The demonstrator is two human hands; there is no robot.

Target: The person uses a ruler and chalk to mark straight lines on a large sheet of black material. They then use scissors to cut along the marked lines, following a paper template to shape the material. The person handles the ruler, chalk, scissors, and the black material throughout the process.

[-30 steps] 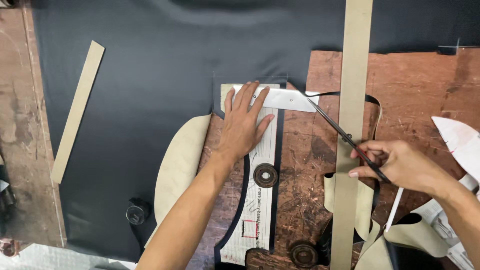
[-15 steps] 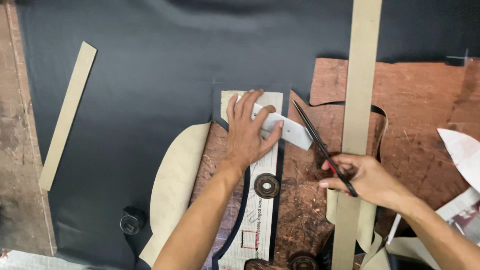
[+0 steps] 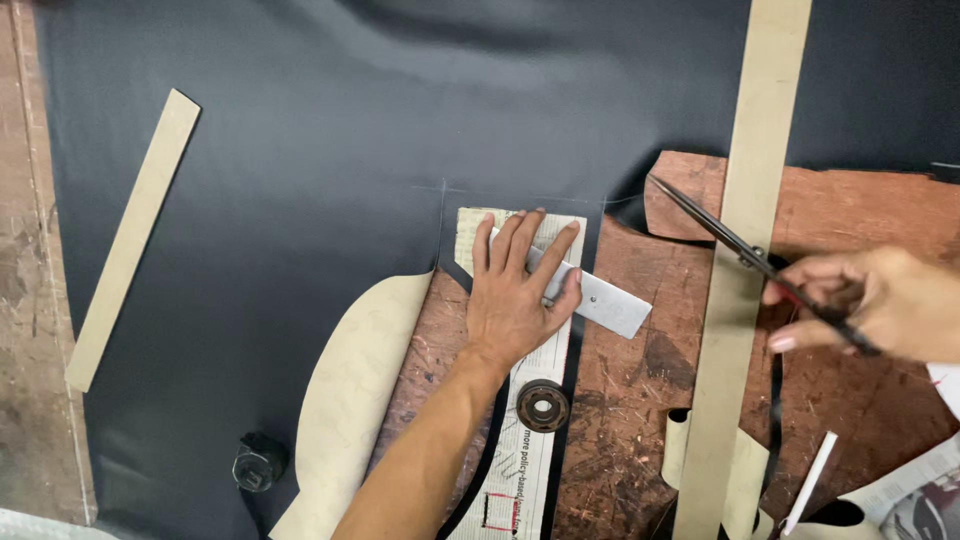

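The newspaper pattern strip [image 3: 530, 440] lies on the black sheet [image 3: 320, 200], and the left hand [image 3: 515, 290] presses flat on its upper end with fingers spread, also touching a small metal ruler [image 3: 605, 300] lying aslant there. Just below that hand, a round metal bearing [image 3: 543, 405] sits on the strip. To the strip's right, beyond a long upright cardboard strip [image 3: 735, 300], the right hand [image 3: 880, 300] has its fingers closed around black scissors [image 3: 720, 230].

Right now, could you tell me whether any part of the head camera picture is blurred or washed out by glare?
In the head view, the right hand and the scissors it holds are smeared by motion blur; the left hand pressing the metal ruler is sharp, as is the ring weight; the black sheet shows only soft sheen, no hard glare; lighting is even, shadows faint.
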